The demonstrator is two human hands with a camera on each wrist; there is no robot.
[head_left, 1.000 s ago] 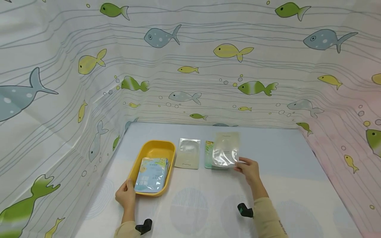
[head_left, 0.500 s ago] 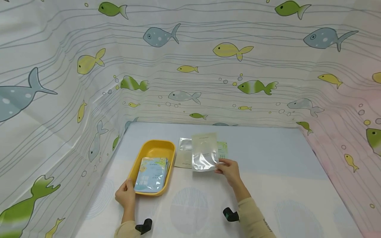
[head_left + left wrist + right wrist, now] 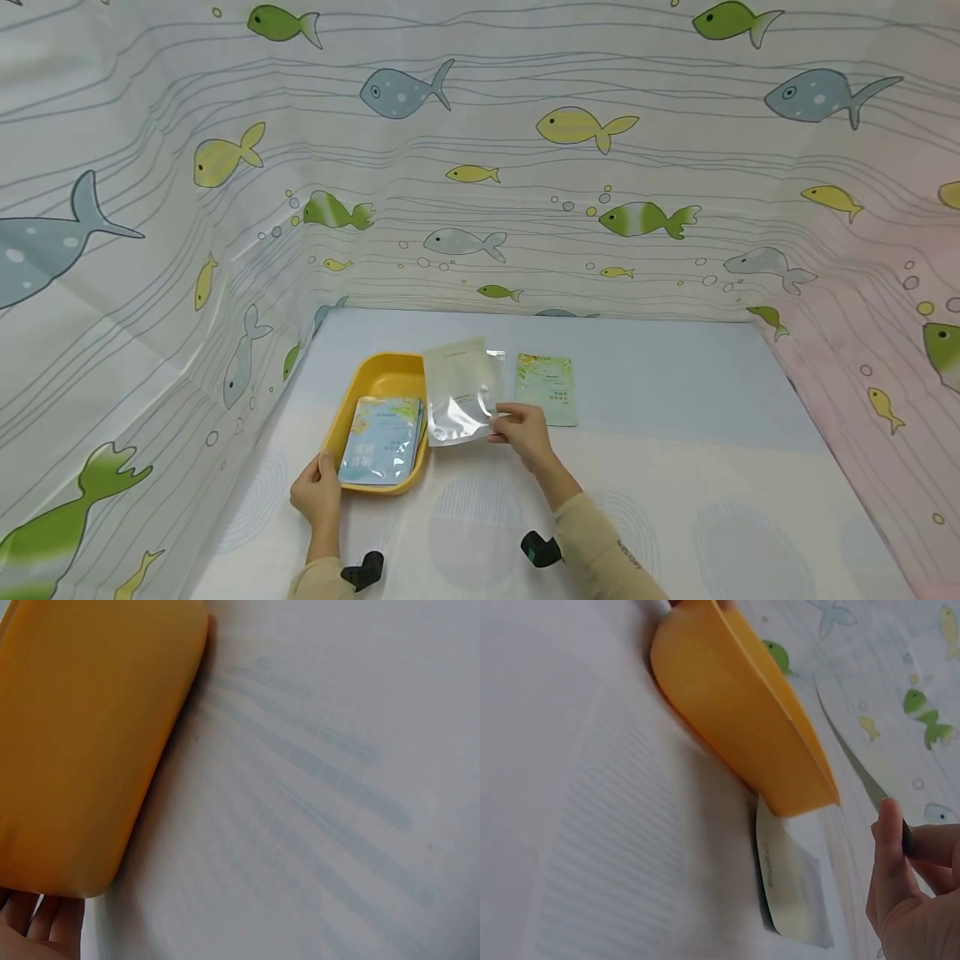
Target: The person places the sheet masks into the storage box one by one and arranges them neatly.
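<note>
From my remote seat I have the right hand [image 3: 525, 433] pinching a cream-and-silver, rectangular foil sachet [image 3: 457, 392] between thumb and fingers near its near right corner, while the left hand [image 3: 317, 492] grips the near left corner of a yellow, round-cornered, oblong tray [image 3: 390, 379]. In the head view the sachet overlaps the tray's right rim and partly hides a second cream-and-silver foil sachet [image 3: 497, 367]; the right wrist view shows it raised, with that other one lying on the pale, patterned tabletop [image 3: 712, 500] just beside the tray. I judge the step in hand to be bringing the sachet to the tray, where light-blue, flower-printed flat packets [image 3: 378, 442] lie at the near end. The next move seems to call for a shift further left, clear of the rim, then a lowering and a release, with my left grip steadying the tray. The sachet's long axis runs away from me, its far end leaning slightly left; small print, too fine to read, sits at that far end, and the shiny end points toward me. A green, leaf-printed flat packet [image 3: 547, 392] lies to the right, untouched.
</note>
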